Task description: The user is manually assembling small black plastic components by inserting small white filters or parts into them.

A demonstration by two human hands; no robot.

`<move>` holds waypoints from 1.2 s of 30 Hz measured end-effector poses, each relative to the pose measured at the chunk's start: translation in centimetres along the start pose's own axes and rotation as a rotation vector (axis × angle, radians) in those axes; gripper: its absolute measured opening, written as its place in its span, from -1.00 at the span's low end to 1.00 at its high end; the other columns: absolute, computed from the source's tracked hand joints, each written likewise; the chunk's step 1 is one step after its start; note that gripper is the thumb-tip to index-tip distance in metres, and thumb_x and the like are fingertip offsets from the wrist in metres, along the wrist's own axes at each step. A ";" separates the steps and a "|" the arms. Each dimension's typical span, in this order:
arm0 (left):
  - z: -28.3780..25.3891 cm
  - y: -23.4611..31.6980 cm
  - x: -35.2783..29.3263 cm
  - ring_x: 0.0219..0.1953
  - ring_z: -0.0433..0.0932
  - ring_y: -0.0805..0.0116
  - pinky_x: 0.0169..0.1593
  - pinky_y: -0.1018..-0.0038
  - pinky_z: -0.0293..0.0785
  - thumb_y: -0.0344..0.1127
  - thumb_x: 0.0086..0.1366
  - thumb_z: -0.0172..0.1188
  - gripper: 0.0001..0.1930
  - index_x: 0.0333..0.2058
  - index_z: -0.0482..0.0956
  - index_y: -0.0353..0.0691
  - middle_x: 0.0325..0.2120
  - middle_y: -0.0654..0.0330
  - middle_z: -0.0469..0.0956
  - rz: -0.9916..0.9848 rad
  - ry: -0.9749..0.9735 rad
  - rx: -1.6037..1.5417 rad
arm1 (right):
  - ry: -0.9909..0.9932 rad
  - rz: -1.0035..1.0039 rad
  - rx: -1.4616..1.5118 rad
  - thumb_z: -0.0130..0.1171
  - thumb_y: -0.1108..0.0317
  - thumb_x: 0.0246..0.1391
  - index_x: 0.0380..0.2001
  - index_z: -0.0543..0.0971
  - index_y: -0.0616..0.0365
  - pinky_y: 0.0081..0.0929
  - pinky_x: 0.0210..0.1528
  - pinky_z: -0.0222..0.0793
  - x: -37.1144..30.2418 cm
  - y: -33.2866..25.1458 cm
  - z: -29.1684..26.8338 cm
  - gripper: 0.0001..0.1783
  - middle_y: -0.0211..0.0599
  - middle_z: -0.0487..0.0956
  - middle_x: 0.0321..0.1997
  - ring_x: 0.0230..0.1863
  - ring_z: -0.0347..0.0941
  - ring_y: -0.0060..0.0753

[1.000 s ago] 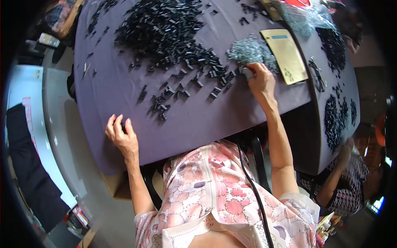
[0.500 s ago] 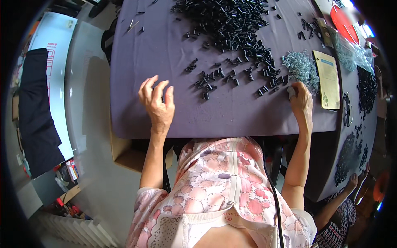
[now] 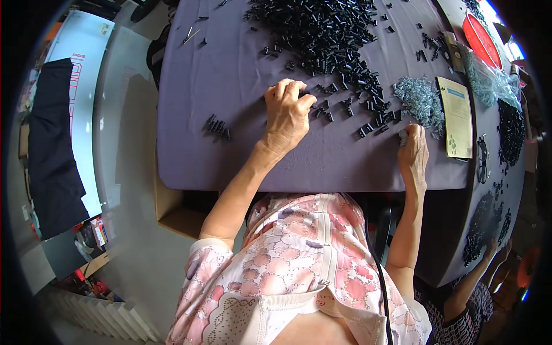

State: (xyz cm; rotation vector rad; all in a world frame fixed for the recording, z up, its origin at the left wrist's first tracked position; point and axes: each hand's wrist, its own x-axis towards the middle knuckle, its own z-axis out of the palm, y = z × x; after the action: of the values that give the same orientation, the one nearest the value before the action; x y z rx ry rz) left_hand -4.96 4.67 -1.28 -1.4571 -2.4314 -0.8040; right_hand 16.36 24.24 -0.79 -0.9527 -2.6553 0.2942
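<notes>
Lying in a large heap at the top centre of the head view, the black pieces [image 3: 313,34] thin out down the purple counter [image 3: 345,167] into loose stragglers; a small cluster [image 3: 218,127] sits apart at left of centre. The pile of clear bits [image 3: 418,100] lies right of centre, close beside the lowest black pieces, so a careless sweep there could mix the two. The left hand [image 3: 286,118] is so near the stragglers that its knuckles might scatter them, and a loose pinch could let a small piece slip.

That hand is at mid-frame, back up, fingers bent and partly closed, its forearm slanting up and rightward from the lower left. A dark piece shows at its fingertips, but I cannot tell whether it is gripped or lies behind them. The right hand [image 3: 414,154], right of centre just below the clear pile, has its fingers folded in and seems closed on a small grey object [image 3: 403,138], partly hidden; its forearm stands nearly upright in the frame.
</notes>
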 end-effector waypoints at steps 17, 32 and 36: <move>-3.0 1.3 -1.7 -0.27 0.40 0.21 -0.16 0.37 0.34 -0.53 -0.01 0.22 -0.83 -0.37 0.60 -0.22 -0.40 0.21 0.49 -0.179 0.150 -0.199 | -0.077 -0.014 0.004 -0.02 0.64 -0.16 -0.30 0.33 0.17 -0.19 -0.21 0.33 0.3 0.2 -0.1 -0.72 -0.13 0.35 -0.29 -0.17 0.34 -0.01; -0.7 5.2 -4.5 -0.35 0.40 0.16 -0.20 0.37 0.39 -0.53 0.04 0.15 -0.85 -0.35 0.50 -0.30 -0.46 0.12 0.39 -0.060 -0.140 -0.044 | -0.133 -0.073 0.068 -0.12 0.66 -0.13 -0.29 0.34 0.15 -0.16 -0.24 0.29 -0.4 0.0 -1.6 -0.73 -0.12 0.34 -0.27 -0.22 0.33 0.02; -1.0 4.9 -4.2 -0.37 0.45 0.17 -0.27 0.35 0.42 -0.50 0.05 0.19 -0.86 -0.36 0.51 -0.24 -0.47 0.15 0.43 -0.126 -0.062 -0.146 | -0.045 -0.089 0.228 -0.14 0.72 -0.16 -0.28 0.37 0.16 -0.25 -0.21 0.31 -0.7 -0.5 -1.7 -0.67 -0.11 0.37 -0.27 -0.23 0.35 0.02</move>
State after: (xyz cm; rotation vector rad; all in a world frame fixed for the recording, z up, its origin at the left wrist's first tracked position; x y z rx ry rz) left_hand 1.26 2.73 -0.50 -1.4078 -2.5809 -0.9963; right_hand 17.15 23.57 0.85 -0.7630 -2.6235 0.5886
